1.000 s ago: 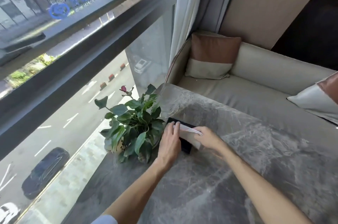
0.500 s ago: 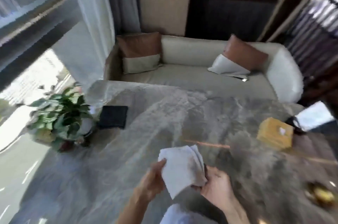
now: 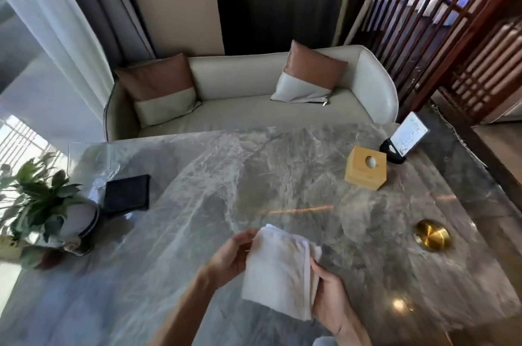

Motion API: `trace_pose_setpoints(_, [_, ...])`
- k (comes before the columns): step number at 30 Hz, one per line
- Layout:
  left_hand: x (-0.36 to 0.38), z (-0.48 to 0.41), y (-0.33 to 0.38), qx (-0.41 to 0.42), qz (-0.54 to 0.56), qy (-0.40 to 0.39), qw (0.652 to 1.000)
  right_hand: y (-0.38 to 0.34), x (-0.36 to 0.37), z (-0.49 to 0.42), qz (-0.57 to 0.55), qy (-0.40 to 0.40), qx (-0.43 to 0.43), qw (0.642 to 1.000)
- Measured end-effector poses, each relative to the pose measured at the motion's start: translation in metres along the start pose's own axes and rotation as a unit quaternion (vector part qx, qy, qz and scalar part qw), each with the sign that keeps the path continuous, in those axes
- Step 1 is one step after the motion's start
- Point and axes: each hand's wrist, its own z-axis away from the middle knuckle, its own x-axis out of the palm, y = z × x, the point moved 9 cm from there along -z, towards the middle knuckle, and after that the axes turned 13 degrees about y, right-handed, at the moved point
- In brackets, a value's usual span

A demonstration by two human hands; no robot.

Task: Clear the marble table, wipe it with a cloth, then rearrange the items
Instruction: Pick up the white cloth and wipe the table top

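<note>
A folded white cloth (image 3: 278,269) hangs in the air over the near part of the grey marble table (image 3: 254,176). My left hand (image 3: 230,256) pinches its left edge and my right hand (image 3: 329,293) grips its right edge. At the table's left side stands a potted green plant (image 3: 42,204), with a black square pad (image 3: 126,196) lying flat beside it. On the right sit a yellow wooden box (image 3: 365,168), a black stand with a white card (image 3: 402,140) and a round brass disc (image 3: 432,237).
A clear acrylic holder (image 3: 93,162) stands at the table's far left corner. A beige sofa (image 3: 248,108) with two brown-and-cream cushions runs behind the table. A window and curtain are to the left, a wooden lattice screen (image 3: 452,34) to the right.
Both hands lifted the white cloth off the black pad by the plant and brought it toward me over the near table. My view swung right, showing the whole table.
</note>
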Motion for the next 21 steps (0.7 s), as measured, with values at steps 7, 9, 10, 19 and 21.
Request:
trace_pose_setpoints(7, [-0.126,-0.066,-0.028,0.073,-0.319,0.3,0.896,0.002,-0.053,-0.047,0.067,0.184,0.017,0.98])
trace_pose_setpoints(9, [-0.16,-0.09,-0.036,0.052,-0.413,0.326,0.849,-0.032,-0.051,-0.066,0.129,0.232,-0.027,0.964])
trace_pose_setpoints(10, [-0.172,-0.1,-0.035,0.043,-0.443,0.332,0.831,-0.055,-0.051,-0.081,0.165,0.254,-0.061,0.951])
trace_pose_setpoints(19, [-0.218,-0.18,-0.039,0.091,-0.524,0.437,0.725,-0.176,0.051,-0.246,0.536,0.288,-0.314,0.729])
trace_pose_setpoints(21, [-0.218,-0.18,-0.042,0.108,-0.522,0.459,0.711,-0.161,0.063,-0.291,0.593,0.276,-0.311,0.69])
